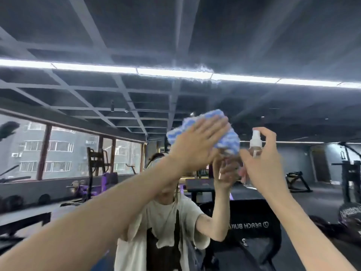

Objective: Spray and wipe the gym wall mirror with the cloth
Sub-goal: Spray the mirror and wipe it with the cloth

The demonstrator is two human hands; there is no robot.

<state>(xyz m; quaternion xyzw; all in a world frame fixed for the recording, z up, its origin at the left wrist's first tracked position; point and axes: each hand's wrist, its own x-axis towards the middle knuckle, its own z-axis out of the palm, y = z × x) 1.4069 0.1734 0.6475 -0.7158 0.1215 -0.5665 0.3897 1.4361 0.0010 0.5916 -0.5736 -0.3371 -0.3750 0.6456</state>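
Note:
The wall mirror (273, 45) fills the whole view and reflects the gym. My left hand (197, 142) presses a blue-and-white cloth (228, 137) flat against the glass with straight fingers, high up near the middle. Just right of it, my right hand (263, 165) grips a small clear spray bottle (255, 147) with a white nozzle, my index finger over the top. A wet smear (201, 71) shows on the glass above the cloth.
In the mirror I see my own reflection (168, 222) in a light shirt, raised arms mirrored. Reflected behind are weight machines (97, 173), a black bench with lettering (248, 225), windows at left and a ceiling light strip (97, 68).

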